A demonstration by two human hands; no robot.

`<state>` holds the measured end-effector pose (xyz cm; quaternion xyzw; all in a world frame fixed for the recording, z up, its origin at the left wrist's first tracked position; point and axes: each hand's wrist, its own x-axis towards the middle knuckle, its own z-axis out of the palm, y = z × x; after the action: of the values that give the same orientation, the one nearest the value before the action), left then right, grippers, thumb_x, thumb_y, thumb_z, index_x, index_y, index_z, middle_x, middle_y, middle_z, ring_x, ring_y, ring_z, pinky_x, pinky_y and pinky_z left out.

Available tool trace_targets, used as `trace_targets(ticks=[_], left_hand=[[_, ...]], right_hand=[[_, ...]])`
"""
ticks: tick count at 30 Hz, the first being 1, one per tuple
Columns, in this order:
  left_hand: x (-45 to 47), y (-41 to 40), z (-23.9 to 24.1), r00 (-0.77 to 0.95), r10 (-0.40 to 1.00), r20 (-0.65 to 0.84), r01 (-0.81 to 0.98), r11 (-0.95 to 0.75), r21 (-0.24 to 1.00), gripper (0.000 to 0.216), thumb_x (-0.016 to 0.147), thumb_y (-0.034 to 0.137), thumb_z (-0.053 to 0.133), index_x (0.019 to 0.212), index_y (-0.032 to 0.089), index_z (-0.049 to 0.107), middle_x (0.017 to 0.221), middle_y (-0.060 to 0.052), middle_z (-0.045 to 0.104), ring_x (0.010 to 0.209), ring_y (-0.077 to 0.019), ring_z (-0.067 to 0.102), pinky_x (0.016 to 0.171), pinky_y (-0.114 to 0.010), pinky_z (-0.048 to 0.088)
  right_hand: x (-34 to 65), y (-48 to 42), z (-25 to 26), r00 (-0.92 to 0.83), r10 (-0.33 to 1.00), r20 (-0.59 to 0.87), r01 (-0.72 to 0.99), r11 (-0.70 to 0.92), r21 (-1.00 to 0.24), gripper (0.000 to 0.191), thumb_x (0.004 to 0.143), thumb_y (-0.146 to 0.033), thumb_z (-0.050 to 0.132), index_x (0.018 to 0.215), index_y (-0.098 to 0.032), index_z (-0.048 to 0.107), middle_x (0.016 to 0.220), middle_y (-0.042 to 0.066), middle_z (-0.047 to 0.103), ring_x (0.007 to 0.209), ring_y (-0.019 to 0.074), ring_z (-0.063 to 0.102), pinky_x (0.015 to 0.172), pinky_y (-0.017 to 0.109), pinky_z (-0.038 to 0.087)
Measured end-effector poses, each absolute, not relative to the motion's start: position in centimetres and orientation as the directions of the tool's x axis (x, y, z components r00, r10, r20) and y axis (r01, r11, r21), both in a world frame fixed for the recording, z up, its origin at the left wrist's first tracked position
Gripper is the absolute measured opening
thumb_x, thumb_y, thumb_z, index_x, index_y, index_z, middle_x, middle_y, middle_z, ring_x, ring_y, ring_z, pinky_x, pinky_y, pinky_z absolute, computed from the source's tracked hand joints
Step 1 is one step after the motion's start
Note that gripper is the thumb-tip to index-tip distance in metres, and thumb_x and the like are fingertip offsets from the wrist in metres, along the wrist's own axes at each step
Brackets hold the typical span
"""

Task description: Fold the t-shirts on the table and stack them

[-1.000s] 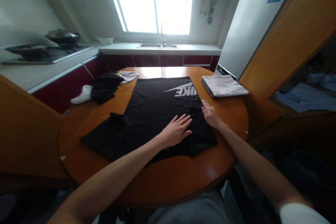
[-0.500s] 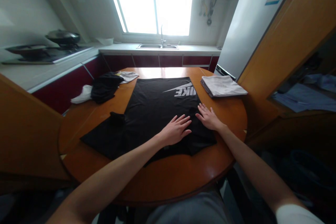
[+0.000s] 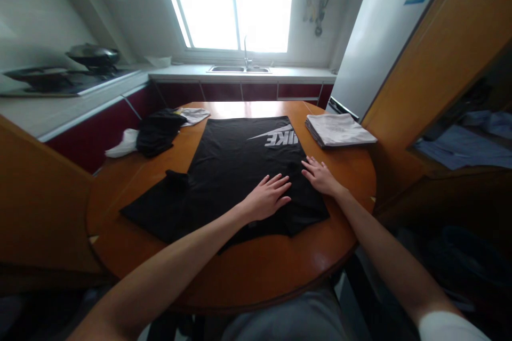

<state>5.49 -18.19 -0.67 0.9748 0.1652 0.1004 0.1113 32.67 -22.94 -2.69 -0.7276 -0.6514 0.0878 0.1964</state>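
Observation:
A black T-shirt [image 3: 232, 165] lies spread on the wooden table, its white print upside down near the far right corner. One sleeve sticks out at the left, with a small bunched fold beside it; the right side runs in a straighter edge. My left hand [image 3: 268, 197] rests flat on the shirt's near middle, fingers stretched out and pointing right. At the shirt's right edge lies my right hand [image 3: 321, 177], palm down with fingers spread, touching the cloth. Neither hand grips anything.
The round table [image 3: 276, 277] has a stack of folded light cloth [image 3: 340, 130] at its far right. Crumpled black clothing [image 3: 160, 133] and white cloths lie at the far left. A counter with a sink [image 3: 240, 69] and a stove stand beyond; a fridge [image 3: 372, 37] is at the right.
My right hand has slid slightly to the right along the shirt's edge. My left hand stays in place, and the shirt looks the same.

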Motion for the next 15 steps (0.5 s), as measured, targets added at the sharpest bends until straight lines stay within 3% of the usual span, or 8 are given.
trace_targets(ticks=[4, 10, 15], left_hand=[[5.5, -18.2, -0.6, 0.921, 0.348, 0.176, 0.298, -0.919, 0.258, 0.054, 0.106, 0.055, 0.034, 0.150, 0.028, 0.049, 0.162, -0.005, 0.039, 0.153, -0.0262, 0.029, 0.124, -0.050, 0.024], [5.6, -18.2, -0.7, 0.910, 0.357, 0.210, 0.301, -0.918, 0.257, 0.053, 0.107, 0.053, 0.033, 0.150, 0.027, 0.048, 0.161, -0.006, 0.040, 0.153, -0.0253, 0.030, 0.123, -0.050, 0.025], [5.8, -18.1, -0.6, 0.849, 0.448, 0.280, 0.387, -0.888, 0.246, 0.043, 0.106, 0.042, 0.041, 0.142, 0.023, 0.056, 0.151, -0.009, 0.054, 0.143, -0.0268, 0.044, 0.119, -0.049, 0.032]], right_hand=[[32.5, -23.1, -2.8, 0.123, 0.990, 0.067, 0.935, -0.093, -0.343, 0.068, 0.103, -0.059, 0.030, 0.159, -0.020, 0.035, 0.168, 0.012, 0.021, 0.157, 0.0269, 0.013, 0.124, 0.059, 0.010], [32.3, -23.1, -2.5, 0.041, 0.986, 0.161, 0.930, 0.021, -0.366, 0.067, 0.105, -0.058, 0.020, 0.162, -0.025, 0.027, 0.169, 0.008, 0.017, 0.157, 0.0268, 0.012, 0.123, 0.063, 0.010], [31.3, -23.3, -2.4, -0.030, 0.999, 0.038, 0.958, 0.040, -0.285, 0.075, 0.101, -0.066, 0.025, 0.163, -0.024, 0.021, 0.169, 0.007, 0.014, 0.157, 0.0273, 0.011, 0.123, 0.063, 0.005]])
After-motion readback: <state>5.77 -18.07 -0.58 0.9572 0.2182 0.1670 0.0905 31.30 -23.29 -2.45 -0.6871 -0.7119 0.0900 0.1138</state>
